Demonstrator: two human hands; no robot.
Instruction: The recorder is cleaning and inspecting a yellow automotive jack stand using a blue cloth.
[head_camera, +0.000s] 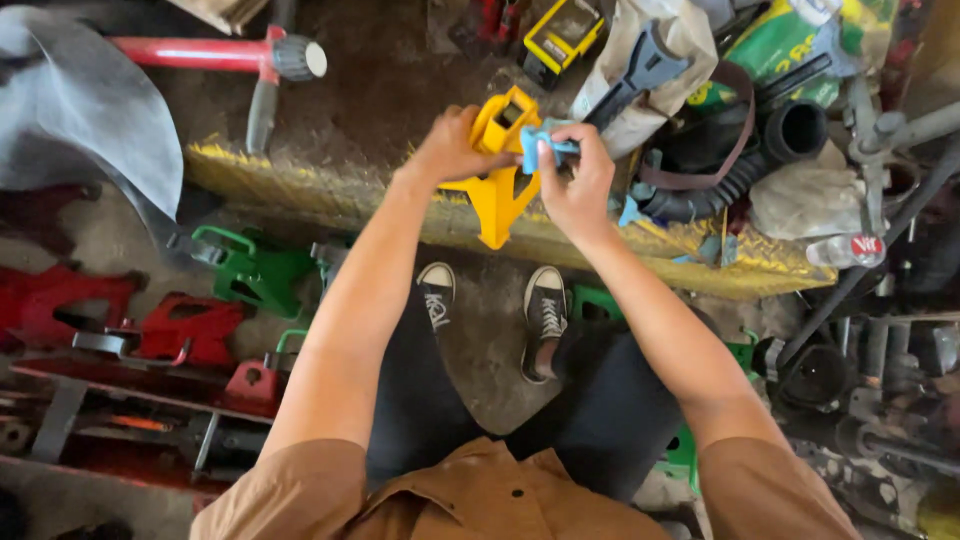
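1. Here, my left hand (452, 148) is wrapped around the top of a yellow-painted metal jack stand (497, 178), fingers closed on its saddle end, holding it up off the ground.
2. My right hand (577, 185) pinches a small folded blue cloth (541, 147) between thumb and fingers, pressed against the stand's upper right side.
3. The stand hangs above a yellow chequered metal ramp plate (300, 180), just beyond my black canvas shoes (545, 310).
4. Further left lie a green metal jack stand (255, 270) and red metal stands (190, 330); to the far right, a black corrugated hose (770, 150) and a grey spanner (640, 70) on a sack.
5. I judge the risk is slippage: the left grip holds only the top, so a hard push from the cloth could twist the stand loose onto my feet.
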